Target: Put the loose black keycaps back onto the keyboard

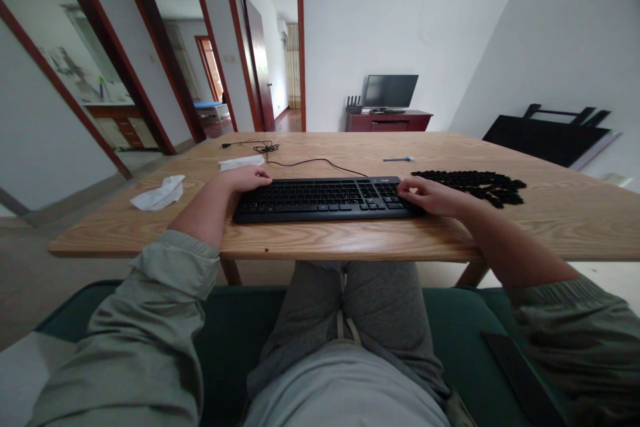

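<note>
A black keyboard [320,208] lies flat near the front edge of the wooden table. My left hand [246,178] is closed at its upper left corner, fingertips and thumb against the edge. Over the number pad at the right end, my right hand [431,196] has thumb and fingers drawn together in a pinch; whatever is between them is hidden. Just beyond that hand spreads a pile of small black keycaps [467,180]. The keyboard's cable [320,160] runs back from its top edge to a coil at the far left.
A blue, thin tool [399,159] lies toward the back of the table [350,240]. White crumpled tissue [160,193] and a folded white tissue [241,162] are on the left. A green seat [227,347] is under me; a monitor [391,91] stands by the far wall.
</note>
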Demonstrator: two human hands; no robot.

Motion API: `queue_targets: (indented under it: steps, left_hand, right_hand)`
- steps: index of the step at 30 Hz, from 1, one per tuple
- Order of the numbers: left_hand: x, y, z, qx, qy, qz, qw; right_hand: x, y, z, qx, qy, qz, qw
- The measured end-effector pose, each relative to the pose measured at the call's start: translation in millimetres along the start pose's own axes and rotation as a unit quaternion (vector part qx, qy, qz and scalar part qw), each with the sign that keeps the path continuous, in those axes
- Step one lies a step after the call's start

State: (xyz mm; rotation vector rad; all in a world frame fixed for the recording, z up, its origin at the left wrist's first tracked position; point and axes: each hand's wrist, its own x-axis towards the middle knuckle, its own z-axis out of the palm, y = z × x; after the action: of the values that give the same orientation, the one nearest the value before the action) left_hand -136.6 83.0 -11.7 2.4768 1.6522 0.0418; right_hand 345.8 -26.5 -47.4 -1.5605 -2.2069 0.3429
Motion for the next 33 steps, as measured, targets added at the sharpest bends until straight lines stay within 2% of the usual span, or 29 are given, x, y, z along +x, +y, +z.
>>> queue_targets:
  steps: [5,9,12,18,25,29,31,33]
  left_hand:
    - [-1,4,-0.5,-0.003,-0.001,0.000,1.000]
    - [-3,5,-1.6,0.002,-0.012,0.001,1.000]
    - [-4,5,-2.1,-0.003,-0.013,0.002,1.000]
    - [-9,9,-3.3,-0.006,-0.008,-0.007,1.000]
    - [-5,3,-1.5,-0.016,-0.006,0.006,1.000]
    - [-5,3,-2.0,-0.010,-0.006,-0.002,1.000]
    - [-6,4,-2.8,-0.005,-0.003,-0.004,1.000]
    - [-6,4,-3.2,-0.003,-0.002,-0.002,1.000]
  right_hand:
    - [-3,-1,4,-0.011,0.033,0.005,0.999]
    - [-19,-5,6,0.022,0.098,0.000,0.995]
    - [-34,-11,7,-0.016,0.138,-0.027,0.990]
    - [-45,-13,10,-0.151,0.115,-0.064,0.980]
    - [-45,-12,9,-0.154,0.092,-0.047,0.983]
    - [-49,-13,-9,-0.149,0.089,-0.055,0.983]
    - [-55,0,-30,-0.153,0.125,-0.032,0.980]
    - [-65,26,-55,-0.170,0.181,0.034,0.968]
